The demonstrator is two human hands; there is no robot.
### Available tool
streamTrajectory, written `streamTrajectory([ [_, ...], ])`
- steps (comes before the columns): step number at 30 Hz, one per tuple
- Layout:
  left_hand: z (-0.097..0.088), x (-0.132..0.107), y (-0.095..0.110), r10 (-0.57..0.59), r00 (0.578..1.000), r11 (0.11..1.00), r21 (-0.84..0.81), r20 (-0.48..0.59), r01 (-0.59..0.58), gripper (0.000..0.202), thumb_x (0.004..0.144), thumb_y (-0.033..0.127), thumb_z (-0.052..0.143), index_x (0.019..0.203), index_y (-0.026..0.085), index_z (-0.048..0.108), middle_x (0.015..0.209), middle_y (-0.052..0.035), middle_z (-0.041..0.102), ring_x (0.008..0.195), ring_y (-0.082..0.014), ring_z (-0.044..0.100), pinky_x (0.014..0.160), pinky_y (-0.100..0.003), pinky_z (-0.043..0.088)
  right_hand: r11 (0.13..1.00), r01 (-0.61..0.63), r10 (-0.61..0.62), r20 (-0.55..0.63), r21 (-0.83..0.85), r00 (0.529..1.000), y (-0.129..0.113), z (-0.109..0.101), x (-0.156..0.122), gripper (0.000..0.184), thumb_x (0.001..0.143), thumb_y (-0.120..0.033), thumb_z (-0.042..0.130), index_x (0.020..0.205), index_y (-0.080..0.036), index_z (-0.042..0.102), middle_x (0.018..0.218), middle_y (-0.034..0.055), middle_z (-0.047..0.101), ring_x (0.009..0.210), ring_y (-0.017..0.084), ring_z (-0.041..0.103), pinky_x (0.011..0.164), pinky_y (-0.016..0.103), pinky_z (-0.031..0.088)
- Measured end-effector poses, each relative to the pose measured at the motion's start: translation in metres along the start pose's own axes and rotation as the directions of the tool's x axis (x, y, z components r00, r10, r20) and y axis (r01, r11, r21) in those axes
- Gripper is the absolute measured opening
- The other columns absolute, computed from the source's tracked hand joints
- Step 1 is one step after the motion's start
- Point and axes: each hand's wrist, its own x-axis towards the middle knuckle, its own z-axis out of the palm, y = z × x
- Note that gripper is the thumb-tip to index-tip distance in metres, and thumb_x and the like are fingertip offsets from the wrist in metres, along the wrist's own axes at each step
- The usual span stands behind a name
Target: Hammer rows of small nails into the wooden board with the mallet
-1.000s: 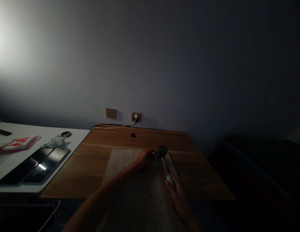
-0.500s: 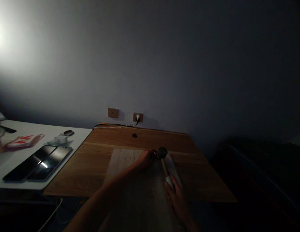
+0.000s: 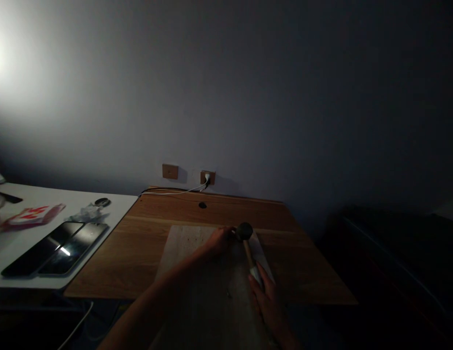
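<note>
A pale board lies on a brown wooden table. My right hand is closed round the lower end of a mallet's wooden handle. The mallet has a dark round head that sits near the board's far edge. My left hand rests on the board just left of the mallet head, its fingers pinched together on something too small and dark to make out. The scene is very dim.
A white table adjoins on the left, carrying two dark phones, a red-and-white packet and small clutter. A white cable runs to a wall socket. Dark furniture stands at the right.
The view has shifted slightly. Both hands and the mallet stay in nearly the same place on the board.
</note>
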Motion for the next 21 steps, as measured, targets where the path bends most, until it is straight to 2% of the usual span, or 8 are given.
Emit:
streamTrajectory([
  [4, -0.002, 0.001, 0.006, -0.022, 1.000, 0.999, 0.040, -0.015, 0.023, 0.040, 0.080, 0.007, 0.064, 0.118, 0.015, 0.072, 0.102, -0.0093, 0.078, 0.090, -0.0215, 0.072, 0.082, -0.030, 0.054, 1.000, -0.005, 0.005, 0.034, -0.004, 0.999, 0.003, 0.001, 0.001, 0.069, 0.088, -0.067, 0.060, 0.139, -0.022, 0.067, 0.136, 0.0127, 0.071, 0.131, 0.034, 0.062, 0.110, 0.044, 0.049],
  [8, -0.006, 0.000, 0.012, -0.042, 0.999, 0.999, -0.023, 0.000, 0.042, 0.043, 0.077, 0.004, 0.066, 0.118, 0.014, 0.072, 0.096, -0.0083, 0.079, 0.084, -0.0214, 0.073, 0.078, -0.029, 0.054, 0.998, -0.028, 0.030, 0.037, -0.064, 0.999, 0.005, 0.003, 0.002, 0.076, 0.086, -0.068, 0.057, 0.142, -0.016, 0.065, 0.146, 0.0171, 0.064, 0.140, 0.036, 0.055, 0.119, 0.046, 0.039],
  [13, -0.002, 0.001, 0.008, -0.044, 0.999, 0.998, -0.049, -0.013, 0.044, 0.043, 0.077, 0.004, 0.065, 0.119, 0.012, 0.071, 0.092, -0.0085, 0.078, 0.080, -0.0214, 0.072, 0.075, -0.030, 0.053, 0.997, 0.005, -0.002, 0.052, -0.071, 0.999, 0.008, 0.004, 0.002, 0.075, 0.089, -0.068, 0.054, 0.144, -0.018, 0.062, 0.143, 0.0147, 0.066, 0.143, 0.032, 0.052, 0.123, 0.045, 0.034],
  [17, -0.007, 0.000, 0.009, -0.034, 0.999, 0.999, -0.027, 0.024, 0.035, 0.045, 0.076, 0.006, 0.066, 0.121, 0.013, 0.068, 0.093, -0.0069, 0.076, 0.083, -0.0209, 0.071, 0.077, -0.030, 0.053, 0.997, 0.039, -0.036, 0.036, -0.062, 0.999, 0.013, 0.004, 0.005, 0.071, 0.088, -0.069, 0.056, 0.139, -0.020, 0.067, 0.141, 0.0148, 0.068, 0.140, 0.034, 0.055, 0.121, 0.048, 0.037],
  [19, -0.020, -0.004, 0.013, 0.005, 0.997, 0.999, 0.038, 0.072, -0.008, 0.050, 0.073, 0.007, 0.070, 0.122, 0.014, 0.067, 0.103, -0.0079, 0.074, 0.090, -0.0216, 0.070, 0.081, -0.030, 0.053, 0.997, 0.048, -0.046, 0.030, -0.066, 0.998, 0.014, 0.003, 0.004, 0.068, 0.088, -0.067, 0.058, 0.137, -0.021, 0.069, 0.134, 0.0147, 0.072, 0.135, 0.034, 0.060, 0.115, 0.048, 0.045],
  [21, -0.039, -0.013, 0.020, 0.034, 0.985, 0.988, 0.143, 0.172, -0.059, 0.055, 0.070, 0.012, 0.075, 0.125, 0.016, 0.065, 0.112, -0.0091, 0.071, 0.095, -0.0225, 0.069, 0.083, -0.030, 0.053, 0.996, 0.050, -0.049, 0.022, -0.067, 0.999, 0.014, 0.002, 0.002, 0.065, 0.089, -0.066, 0.060, 0.135, -0.021, 0.071, 0.120, 0.0146, 0.077, 0.126, 0.035, 0.066, 0.105, 0.047, 0.053],
])
